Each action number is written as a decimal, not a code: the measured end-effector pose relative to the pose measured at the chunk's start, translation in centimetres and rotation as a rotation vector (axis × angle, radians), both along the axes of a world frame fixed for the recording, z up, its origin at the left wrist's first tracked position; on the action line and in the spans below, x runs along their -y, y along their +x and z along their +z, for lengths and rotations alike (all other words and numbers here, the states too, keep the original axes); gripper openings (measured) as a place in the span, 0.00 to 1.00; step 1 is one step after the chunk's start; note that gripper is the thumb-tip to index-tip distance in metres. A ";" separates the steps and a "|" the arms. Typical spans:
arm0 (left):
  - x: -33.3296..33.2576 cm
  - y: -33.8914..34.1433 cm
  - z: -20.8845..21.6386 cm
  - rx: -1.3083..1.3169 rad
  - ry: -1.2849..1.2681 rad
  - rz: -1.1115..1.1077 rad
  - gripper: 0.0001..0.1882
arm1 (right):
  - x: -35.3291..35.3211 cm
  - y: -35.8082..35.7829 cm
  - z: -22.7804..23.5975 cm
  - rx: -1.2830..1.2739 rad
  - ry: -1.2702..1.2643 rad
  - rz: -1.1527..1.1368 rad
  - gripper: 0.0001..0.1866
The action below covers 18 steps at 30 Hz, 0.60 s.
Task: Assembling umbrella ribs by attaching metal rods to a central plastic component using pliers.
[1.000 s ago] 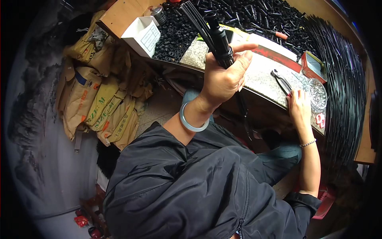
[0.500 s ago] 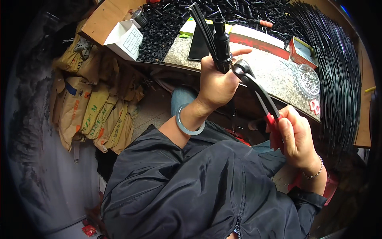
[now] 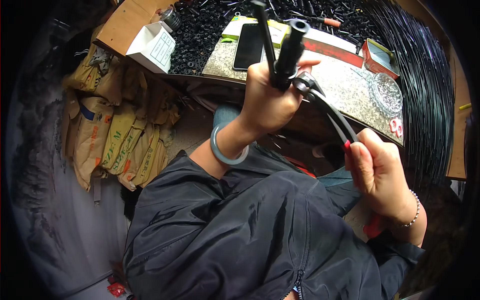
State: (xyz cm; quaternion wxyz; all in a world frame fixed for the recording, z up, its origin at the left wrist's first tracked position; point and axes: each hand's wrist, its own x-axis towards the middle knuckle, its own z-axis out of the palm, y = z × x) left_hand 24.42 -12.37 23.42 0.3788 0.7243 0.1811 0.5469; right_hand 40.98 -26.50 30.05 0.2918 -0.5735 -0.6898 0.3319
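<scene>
My left hand (image 3: 270, 100) is closed around a black hollow tube (image 3: 291, 52). The tube tilts so its round open end faces up toward me. Beside it, a bundle of thin black rods (image 3: 266, 37) stands in the same grip. My right hand (image 3: 380, 170) is wrapped round the red handles of black-jawed pliers (image 3: 327, 110). The pliers' head is right by the tube's lower end, next to my left fingers. What lies between the jaws is hidden.
Black small parts (image 3: 205, 30) are heaped behind a speckled board (image 3: 230, 60). On the board are a phone (image 3: 248, 47), a glass ashtray (image 3: 386, 95) and pink rings (image 3: 396, 127). Long black rods (image 3: 425, 95) stack at right. A white box (image 3: 152, 47) and paper sacks (image 3: 95, 135) are left.
The tube and rods have tipped, so the tube's open end now shows. The pliers' handles sit closer together. My right hand has shifted slightly right, my left slightly left.
</scene>
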 end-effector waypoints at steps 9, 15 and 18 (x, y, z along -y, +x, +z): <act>-1.4 -4.0 2.6 0.531 -0.584 -0.278 0.14 | -4.9 7.0 -13.3 0.919 0.388 -0.287 0.13; -1.1 -4.7 2.2 0.488 -0.607 -0.177 0.12 | -5.9 5.3 -12.4 0.901 0.635 -0.305 0.11; -1.0 -4.8 1.8 0.579 -0.624 0.026 0.10 | -1.0 -0.6 -8.0 0.129 0.223 0.125 0.12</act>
